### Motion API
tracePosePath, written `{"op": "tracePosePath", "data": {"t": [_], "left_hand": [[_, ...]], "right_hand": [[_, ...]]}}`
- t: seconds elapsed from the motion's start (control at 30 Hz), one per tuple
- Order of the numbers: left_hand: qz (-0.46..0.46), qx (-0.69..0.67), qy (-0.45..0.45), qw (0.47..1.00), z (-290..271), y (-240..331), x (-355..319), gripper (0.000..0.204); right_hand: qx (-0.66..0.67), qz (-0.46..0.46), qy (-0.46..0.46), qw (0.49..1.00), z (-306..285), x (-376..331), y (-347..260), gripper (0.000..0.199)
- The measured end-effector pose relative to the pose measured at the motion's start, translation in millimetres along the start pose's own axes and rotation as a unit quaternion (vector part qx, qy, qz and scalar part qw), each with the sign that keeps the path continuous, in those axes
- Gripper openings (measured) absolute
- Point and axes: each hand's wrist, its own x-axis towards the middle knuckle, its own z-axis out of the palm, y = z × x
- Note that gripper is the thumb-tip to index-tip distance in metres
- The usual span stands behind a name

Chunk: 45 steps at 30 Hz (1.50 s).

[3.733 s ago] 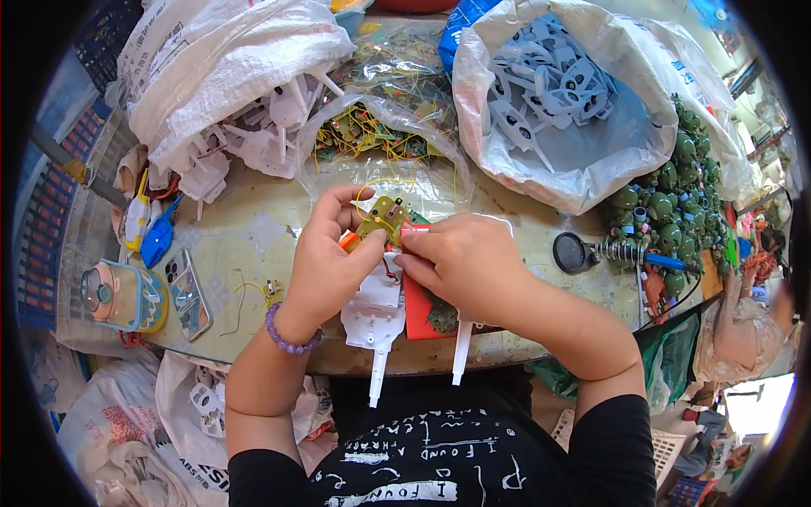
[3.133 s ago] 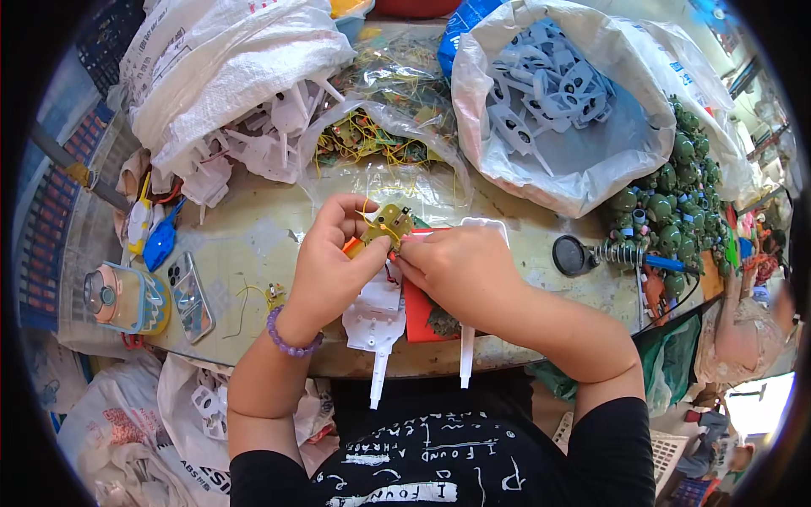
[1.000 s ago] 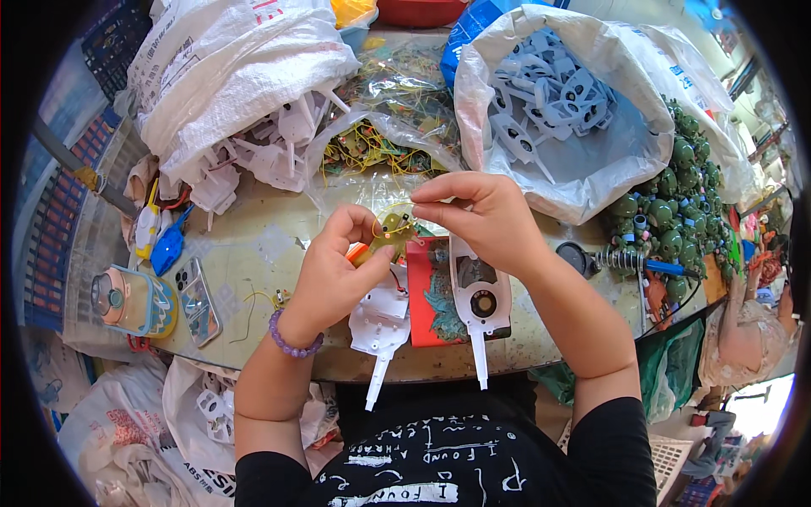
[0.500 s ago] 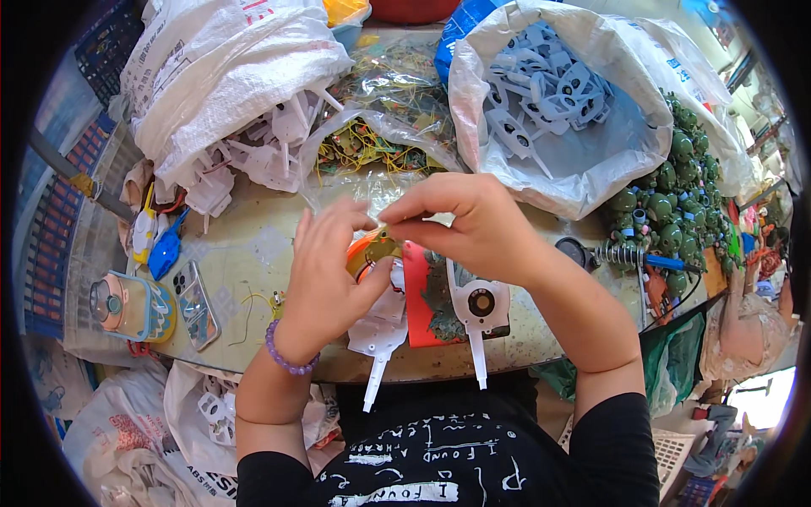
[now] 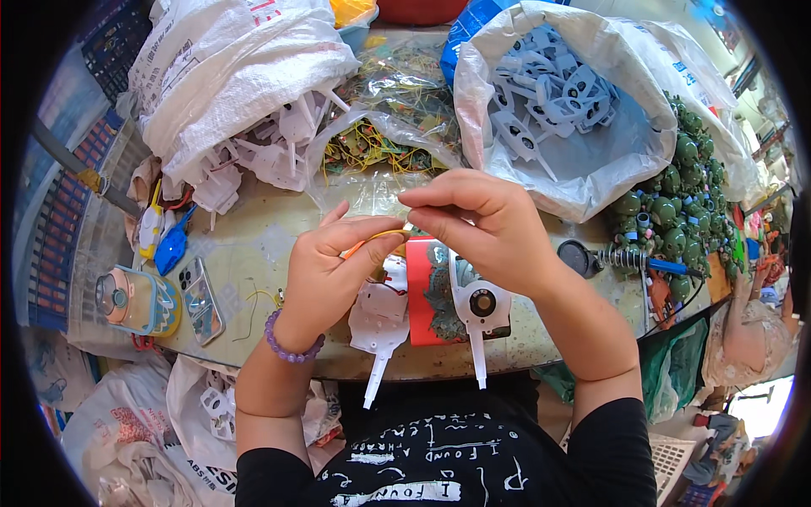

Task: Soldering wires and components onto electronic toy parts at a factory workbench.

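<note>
My left hand (image 5: 328, 269) and my right hand (image 5: 481, 220) meet above the table's front edge, both pinching a thin yellow-orange wire (image 5: 378, 236) between their fingertips. My left hand also covers a small orange part, mostly hidden. Under the hands lie two white plastic toy shells (image 5: 378, 314) with long stems, one showing a round black centre (image 5: 481, 302), on either side of a red card with a green picture (image 5: 427, 291).
A clear bag of tangled coloured wires (image 5: 372, 144) lies just behind my hands. White sacks hold white parts (image 5: 253, 152) at left and pale blue parts (image 5: 549, 93) at right. Green round toys (image 5: 676, 220), a soldering tool (image 5: 625, 258), a phone (image 5: 203, 291) and a tape roll (image 5: 127, 297) surround them.
My hands rose from the white shells on the table, and my right hand drew a thin wire out between the fingertips. The second white shell became uncovered.
</note>
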Motion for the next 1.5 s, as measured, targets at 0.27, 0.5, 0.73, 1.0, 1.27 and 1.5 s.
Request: {"op": "tracePosePath", "data": {"t": [0.27,0.5,0.73,1.0,1.27,1.5], "left_hand": [[-0.003,0.001,0.023,1.0,9,-3,1,0.025],[0.006,0.044,-0.015,0.999,7,0,-2,0.02],[0.02,0.077,-0.026,0.996,2,11,0,0.015],[0.092,0.227,0.105,0.964,0,-11,5,0.011],[0.059,0.158,0.059,0.984,3,-14,-4,0.01],[0.092,0.198,-0.073,0.973,18,5,-7,0.013]], "right_hand": [[0.132,0.135,0.035,0.981,7,-11,-6,0.02],[0.008,0.001,0.006,1.0,5,-12,4,0.018],[-0.026,-0.075,0.073,0.994,5,-16,0,0.01],[-0.394,-0.001,-0.085,0.915,0,-62,-3,0.031],[-0.407,-0.128,-0.178,0.887,-24,-83,-10,0.032],[-0.343,-0.146,-0.144,0.917,-33,-78,19,0.017]]}}
